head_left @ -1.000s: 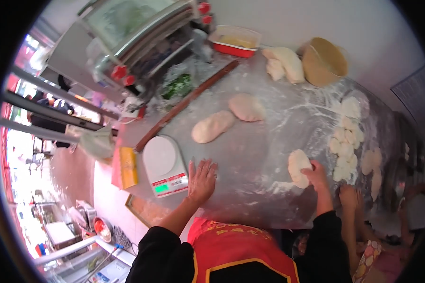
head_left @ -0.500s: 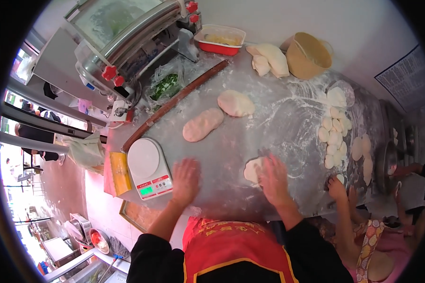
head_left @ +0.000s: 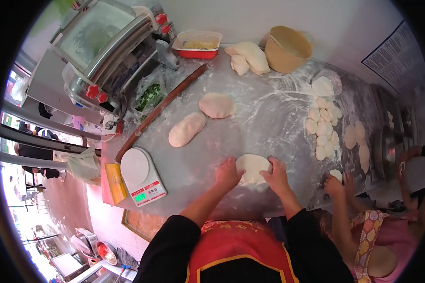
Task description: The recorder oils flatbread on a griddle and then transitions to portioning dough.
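A flattened round of pale dough [head_left: 253,170] lies on the floury metal worktop near its front edge. My left hand [head_left: 228,174] grips its left rim, fingers curled and thumb against it. On the opposite rim, my right hand [head_left: 277,176] pinches the dough between thumb and fingers. Beyond them rest two filled-looking, smooth dough pieces, an oval one [head_left: 187,129] and a rounder one [head_left: 217,105]. A white kitchen scale [head_left: 143,177] with a lit green display stands to the left of my left hand.
A long wooden rolling pin [head_left: 163,111] lies diagonally at left, near bagged chopped greens [head_left: 150,97] and a roller machine [head_left: 106,52]. At the back are a red-white tub [head_left: 197,45], folded dough [head_left: 250,57] and a tan bucket [head_left: 287,49]. Small dough pieces [head_left: 323,127] and a co-worker's hands [head_left: 334,186] are right.
My left hand has moved right, from beside the scale to the dough. Both hands now hold the dough's sides, and more of it shows. The whole view has shifted slightly.
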`<state>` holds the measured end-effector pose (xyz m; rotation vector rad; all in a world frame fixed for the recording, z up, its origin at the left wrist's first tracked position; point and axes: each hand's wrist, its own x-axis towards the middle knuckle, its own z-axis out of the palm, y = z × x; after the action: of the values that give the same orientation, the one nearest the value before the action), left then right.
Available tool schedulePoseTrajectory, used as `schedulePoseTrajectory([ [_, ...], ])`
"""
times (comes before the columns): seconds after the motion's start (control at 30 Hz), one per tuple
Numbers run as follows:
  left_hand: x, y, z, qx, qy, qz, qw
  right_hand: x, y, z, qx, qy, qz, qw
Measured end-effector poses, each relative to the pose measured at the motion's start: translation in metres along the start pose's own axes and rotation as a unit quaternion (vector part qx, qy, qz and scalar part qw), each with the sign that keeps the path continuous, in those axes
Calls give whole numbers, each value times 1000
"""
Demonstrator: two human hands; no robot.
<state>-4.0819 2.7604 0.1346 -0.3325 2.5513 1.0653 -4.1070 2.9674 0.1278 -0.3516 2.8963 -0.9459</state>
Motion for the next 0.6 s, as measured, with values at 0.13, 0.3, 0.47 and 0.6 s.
schedulePoseTrajectory([
  [0.13, 10, -13, 2, 2, -23, 23, 999, 19, -10, 0, 72, -108, 29, 991],
  [0.3, -1, -68, -72, -235, 78, -2, 969, 0, -54, 3, 178, 30, -34, 983],
  [0.47, -21, -135, -107, -398, 166, -38, 901, -55, -11, 17, 52, -268, -350, 896],
  [0.6, -35, -130, -110, -512, 156, -191, 823, -24, 23, -10, -52, -207, -234, 948],
])
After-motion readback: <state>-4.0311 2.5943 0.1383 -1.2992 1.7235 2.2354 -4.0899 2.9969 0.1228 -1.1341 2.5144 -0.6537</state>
